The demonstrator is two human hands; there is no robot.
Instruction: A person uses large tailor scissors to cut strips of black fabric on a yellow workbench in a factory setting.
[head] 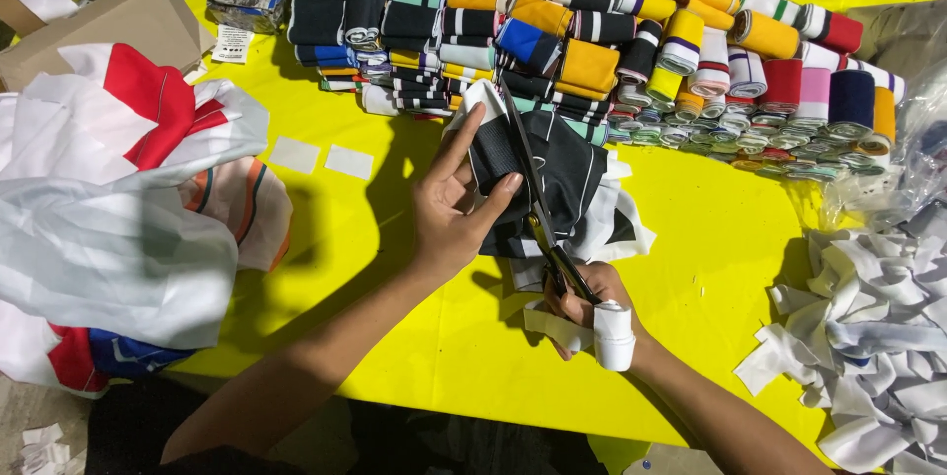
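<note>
- At mid-surface, on the yellow surface (710, 238), we see the left hand (449, 214) pinching a black fabric piece with white stripes (567, 174), thumb on top and fingers spread behind it, lifting one edge.
- Right hand (592, 302) is closed around the handles of 1 pair of scissors (538, 199); white tape wraps a finger. Blades run up across the black piece, which lies just below the rolls.
- Progress, as we judge it: the cut looks partway along the piece. A heap of white offcuts (868, 337) at right suggests much trimming done.
- Rolled striped bands (631, 31) sit stacked along the far edge; too many to count, several dozen at least.
- 2 small white rectangles (321, 157) lie flat, left of centre.
- 1 cardboard box (109, 26) and a pile of white and red garments (118, 189) sit far left.
</note>
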